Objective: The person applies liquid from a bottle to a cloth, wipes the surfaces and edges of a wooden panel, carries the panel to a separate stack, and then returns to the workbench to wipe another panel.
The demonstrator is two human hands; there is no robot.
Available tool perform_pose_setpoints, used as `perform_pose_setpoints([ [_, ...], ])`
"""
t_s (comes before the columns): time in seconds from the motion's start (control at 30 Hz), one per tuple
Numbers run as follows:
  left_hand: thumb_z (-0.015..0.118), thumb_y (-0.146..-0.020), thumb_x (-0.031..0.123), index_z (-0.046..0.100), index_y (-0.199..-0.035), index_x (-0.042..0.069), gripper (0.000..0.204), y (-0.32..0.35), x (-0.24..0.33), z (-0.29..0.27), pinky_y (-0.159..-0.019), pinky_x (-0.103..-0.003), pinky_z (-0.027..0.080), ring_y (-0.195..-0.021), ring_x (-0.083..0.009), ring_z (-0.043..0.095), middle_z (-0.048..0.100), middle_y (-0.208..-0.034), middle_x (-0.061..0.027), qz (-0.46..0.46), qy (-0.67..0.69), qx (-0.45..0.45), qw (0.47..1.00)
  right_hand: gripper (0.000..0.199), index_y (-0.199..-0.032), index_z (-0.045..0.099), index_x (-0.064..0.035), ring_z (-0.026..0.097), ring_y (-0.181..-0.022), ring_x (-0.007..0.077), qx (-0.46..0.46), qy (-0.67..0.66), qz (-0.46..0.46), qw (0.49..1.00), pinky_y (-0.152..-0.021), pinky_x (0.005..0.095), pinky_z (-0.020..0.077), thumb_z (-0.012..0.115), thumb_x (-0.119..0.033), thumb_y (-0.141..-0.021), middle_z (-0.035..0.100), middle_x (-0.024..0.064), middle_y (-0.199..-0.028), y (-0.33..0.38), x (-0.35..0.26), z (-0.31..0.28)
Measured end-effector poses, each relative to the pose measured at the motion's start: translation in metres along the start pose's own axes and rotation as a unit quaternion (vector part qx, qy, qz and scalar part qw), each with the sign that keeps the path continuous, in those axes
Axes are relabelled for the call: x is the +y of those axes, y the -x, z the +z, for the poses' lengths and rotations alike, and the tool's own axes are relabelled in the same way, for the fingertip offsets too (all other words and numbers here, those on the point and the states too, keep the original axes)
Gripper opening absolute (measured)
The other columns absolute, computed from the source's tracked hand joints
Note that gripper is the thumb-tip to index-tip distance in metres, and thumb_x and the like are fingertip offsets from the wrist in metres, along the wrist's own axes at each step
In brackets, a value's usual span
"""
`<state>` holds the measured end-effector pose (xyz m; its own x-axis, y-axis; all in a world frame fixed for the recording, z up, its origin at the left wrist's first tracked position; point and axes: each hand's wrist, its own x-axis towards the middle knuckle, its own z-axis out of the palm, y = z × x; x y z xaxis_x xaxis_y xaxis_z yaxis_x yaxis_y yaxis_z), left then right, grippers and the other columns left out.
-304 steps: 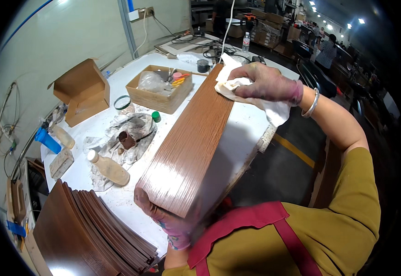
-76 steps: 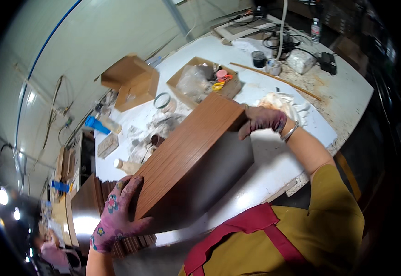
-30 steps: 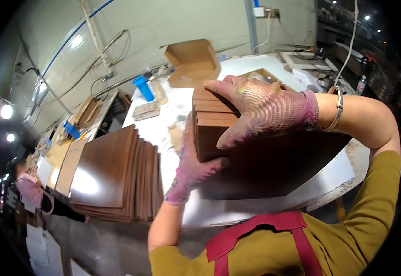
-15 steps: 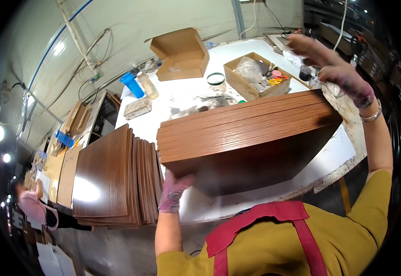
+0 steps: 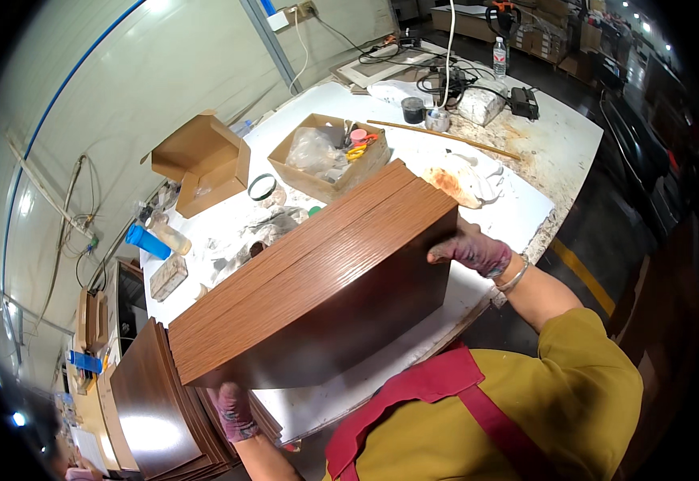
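Note:
A stack of brown wood-grain panels (image 5: 317, 272) stands on edge in front of me, slanting from lower left to upper right. Its ridged long edges face up, and the near face is dark and glossy. My left hand (image 5: 235, 411), in a stained pink glove, is closed on the stack's near left corner, its fingers partly hidden underneath. At the other end, my right hand (image 5: 477, 251), also gloved and stained, wraps the right edge with the thumb on the near face. Whether the stack's underside touches the white table (image 5: 525, 188) is hidden.
More brown panels (image 5: 145, 401) lean at the lower left. Behind the stack are an open carton (image 5: 205, 164), a box of bags and scissors (image 5: 317, 188), a blue cup (image 5: 147, 240), a tape roll (image 5: 262, 188) and rags (image 5: 477, 178). Cables (image 5: 445, 80) lie at the far end.
My right hand has come down from the air onto the stack's right end. The view has swung right, and the stack's angle is steeper. My left hand stays at the left corner.

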<state>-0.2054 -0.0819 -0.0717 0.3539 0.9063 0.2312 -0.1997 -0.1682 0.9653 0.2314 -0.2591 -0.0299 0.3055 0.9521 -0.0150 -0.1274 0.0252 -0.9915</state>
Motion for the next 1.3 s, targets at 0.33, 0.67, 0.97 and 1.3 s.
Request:
perform_pose_setpoints([
  [0.33, 0.061, -0.085, 0.019, 0.054, -0.122, 0.002, 0.041, 0.018, -0.031, -0.032, -0.084, -0.033, 0.048, -0.104, -0.0221, 0.056, 0.057, -0.118, -0.0097, -0.044, 0.097, 0.082, 0.991, 0.07, -0.142, 0.026, 0.0035, 0.066, -0.099, 0.0262, 0.091, -0.029, 0.008, 0.995, -0.092, 0.0376, 0.0523, 0.066, -0.004, -0.085, 0.065, 0.0193, -0.107, 0.003, 0.017, 0.011],
  [0.67, 0.054, -0.094, 0.026, 0.052, -0.126, 0.004, 0.039, 0.05, -0.139, 0.002, -0.087, -0.033, 0.049, -0.107, -0.022, 0.053, 0.053, -0.129, -0.0125, -0.227, 0.095, 0.195, 0.949, 0.086, -0.148, 0.017, -0.0061, 0.06, -0.106, 0.0186, -0.045, -0.147, -0.076, 0.985, -0.093, 0.0298, 0.0497, 0.069, 0.001, -0.081, 0.051, 0.0144, -0.13, -0.017, 0.082, 0.032],
  [0.97, 0.055, -0.093, 0.037, 0.046, -0.133, 0.004, 0.053, 0.019, -0.091, 0.106, -0.095, -0.04, 0.044, -0.117, -0.0268, 0.047, 0.047, -0.135, -0.0152, -0.304, 0.039, 0.065, 0.95, 0.077, -0.143, 0.026, 0.0023, 0.055, -0.111, 0.0222, -0.073, -0.287, -0.13, 0.946, -0.094, 0.0297, 0.0456, 0.066, -0.026, -0.084, 0.055, 0.019, -0.119, 0.008, 0.072, 0.008],
  [1.3, 0.057, -0.084, 0.061, 0.037, -0.14, 0.003, 0.083, 0.04, -0.052, 0.194, -0.106, -0.047, 0.032, -0.129, -0.0302, 0.035, 0.037, -0.143, -0.0157, -0.3, -0.082, -0.298, 0.903, 0.07, -0.131, 0.046, 0.0029, 0.039, -0.129, 0.0166, 0.38, -0.169, -0.012, 0.91, -0.112, 0.0279, 0.0242, 0.071, -0.042, -0.083, 0.051, 0.0078, -0.13, 0.261, 0.045, -0.007],
])
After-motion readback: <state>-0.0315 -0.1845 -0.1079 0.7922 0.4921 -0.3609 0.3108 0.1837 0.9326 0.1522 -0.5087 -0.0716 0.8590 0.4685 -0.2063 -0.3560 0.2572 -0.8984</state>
